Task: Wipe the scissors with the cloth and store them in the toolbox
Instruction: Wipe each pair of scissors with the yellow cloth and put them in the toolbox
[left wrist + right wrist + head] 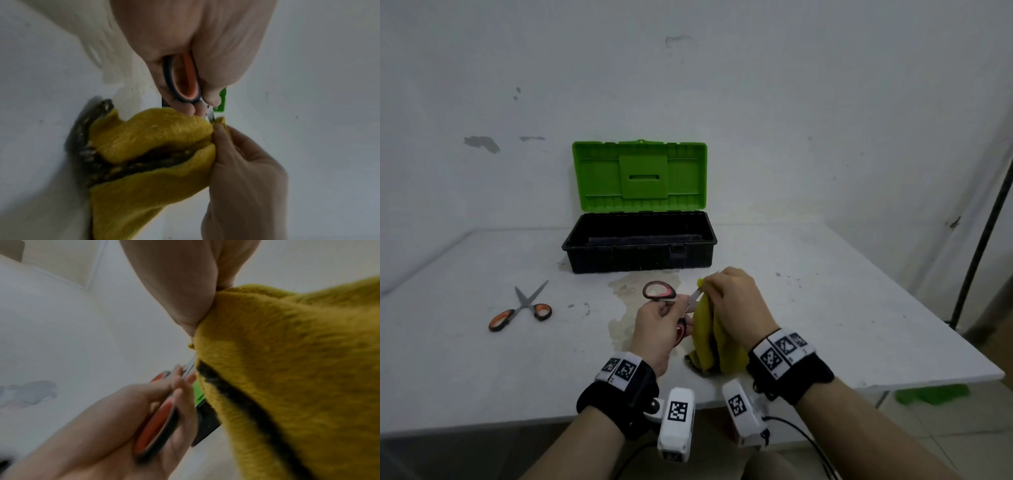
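Left hand [654,329]: grips red-handled scissors [659,291]
Right hand [736,301]: pinches yellow cloth [709,339] around the blades
Behind: toolbox [640,246] — open
Left on bench [482,359]: orange scissors [520,308] — apart

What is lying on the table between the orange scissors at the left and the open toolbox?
Nothing: in the head view, bare table separates the orange scissors from the toolbox.

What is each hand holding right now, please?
Left hand: grips the red-handled scissors.
Right hand: pinches the yellow cloth around their blades.
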